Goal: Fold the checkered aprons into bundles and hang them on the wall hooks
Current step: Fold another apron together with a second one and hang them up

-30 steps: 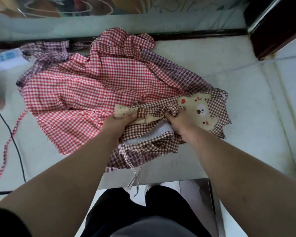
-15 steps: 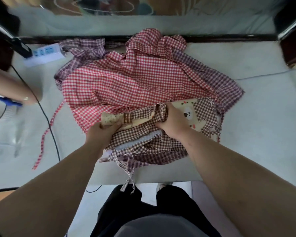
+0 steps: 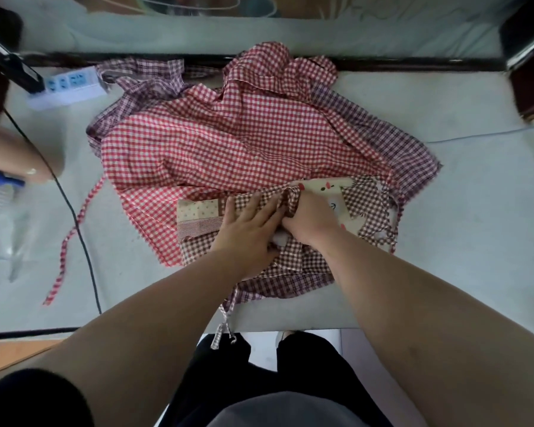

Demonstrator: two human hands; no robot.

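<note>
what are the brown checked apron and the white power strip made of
The brown checkered apron looks like thin woven cloth, likely cotton or a blend, with a matte finish; it bunches and creases softly. The power strip looks like hard moulded plastic: smooth white, with a slight sheen and straight edges.

Left hand [image 3: 248, 232] flat, right hand [image 3: 313, 218] curled.

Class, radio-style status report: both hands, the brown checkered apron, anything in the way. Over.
Left hand flat, pressing brown checkered apron. Right hand grips its bunched fold. No bundle yet. Red checkered apron underneath, tie dangling off table edge.
</note>
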